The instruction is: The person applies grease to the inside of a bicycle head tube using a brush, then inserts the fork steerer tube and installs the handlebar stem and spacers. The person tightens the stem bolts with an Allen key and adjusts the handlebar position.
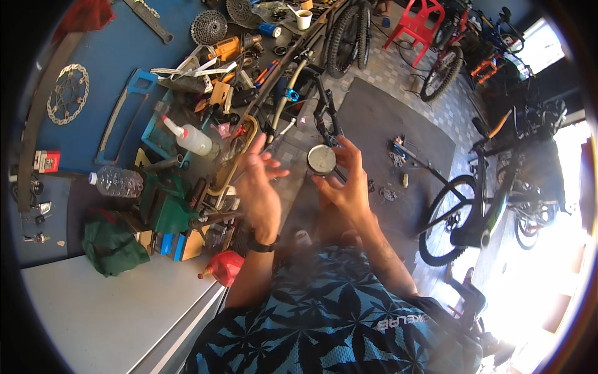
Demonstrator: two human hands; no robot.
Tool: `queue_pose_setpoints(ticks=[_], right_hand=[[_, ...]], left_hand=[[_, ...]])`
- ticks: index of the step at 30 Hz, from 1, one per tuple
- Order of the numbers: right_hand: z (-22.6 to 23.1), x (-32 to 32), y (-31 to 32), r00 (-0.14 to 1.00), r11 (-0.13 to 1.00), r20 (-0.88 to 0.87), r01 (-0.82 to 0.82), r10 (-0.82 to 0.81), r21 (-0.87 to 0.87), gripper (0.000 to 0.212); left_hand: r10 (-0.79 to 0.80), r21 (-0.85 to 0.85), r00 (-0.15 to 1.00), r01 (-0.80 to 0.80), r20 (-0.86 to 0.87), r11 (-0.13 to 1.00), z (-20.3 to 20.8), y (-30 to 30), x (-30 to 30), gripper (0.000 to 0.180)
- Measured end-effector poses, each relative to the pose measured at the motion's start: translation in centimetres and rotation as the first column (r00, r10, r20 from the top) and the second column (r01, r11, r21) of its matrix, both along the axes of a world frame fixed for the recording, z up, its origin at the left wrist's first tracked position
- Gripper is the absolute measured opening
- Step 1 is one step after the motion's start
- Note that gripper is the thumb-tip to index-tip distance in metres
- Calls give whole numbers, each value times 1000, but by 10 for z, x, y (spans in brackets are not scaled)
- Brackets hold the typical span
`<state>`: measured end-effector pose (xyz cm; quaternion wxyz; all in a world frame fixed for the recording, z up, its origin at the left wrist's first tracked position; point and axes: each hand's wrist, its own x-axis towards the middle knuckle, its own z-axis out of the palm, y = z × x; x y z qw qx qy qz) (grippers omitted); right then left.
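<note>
My right hand (350, 190) grips a small round tin (322, 159) between thumb and fingers. The tin's greyish-green round face is turned up toward me; whether that is a lid or the contents I cannot tell. To the left of it, apart from the tin, my left hand (261, 193) is raised with its fingers spread and nothing in it. A dark band circles the left wrist. Just beyond both hands stand bicycle frame parts, among them a gold-coloured tube (281, 103) with a blue clamp (291, 95).
On the left, a cluttered workbench carries a white bottle with a red nozzle (195, 141), a clear plastic bottle (119, 182), a green vise (169, 204) and a cup (303, 20). A dark mat (398, 118) covers floor on the right, beside a bicycle wheel (445, 218). A red chair (422, 28) stands farther back.
</note>
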<state>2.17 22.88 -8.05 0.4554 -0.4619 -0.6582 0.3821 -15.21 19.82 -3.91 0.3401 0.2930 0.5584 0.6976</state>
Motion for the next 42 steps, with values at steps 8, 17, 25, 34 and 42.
queue_pose_setpoints(ticks=[8, 17, 25, 34, 42], right_hand=[[-62, -42, 174, 983, 971, -64, -178, 170, -158, 98], [-112, -81, 271, 966, 976, -216, -174, 143, -131, 81], [-145, -19, 317, 998, 982, 3, 69, -70, -174, 62], [-299, 158, 143, 843, 712, 507, 469, -183, -523, 36], [-344, 206, -98, 743, 402, 668, 625, -44, -669, 46]], left_hand=[[-266, -270, 840, 150, -473, 951, -28, 143, -49, 27], [-466, -468, 836, 301, -289, 831, -98, 261, -61, 70], [-223, -321, 876, 83, -427, 943, -150, 414, -95, 59], [-163, -338, 771, -71, -616, 939, -195, 545, -136, 44], [-109, -282, 916, -5, -386, 959, -228, 553, -141, 47]])
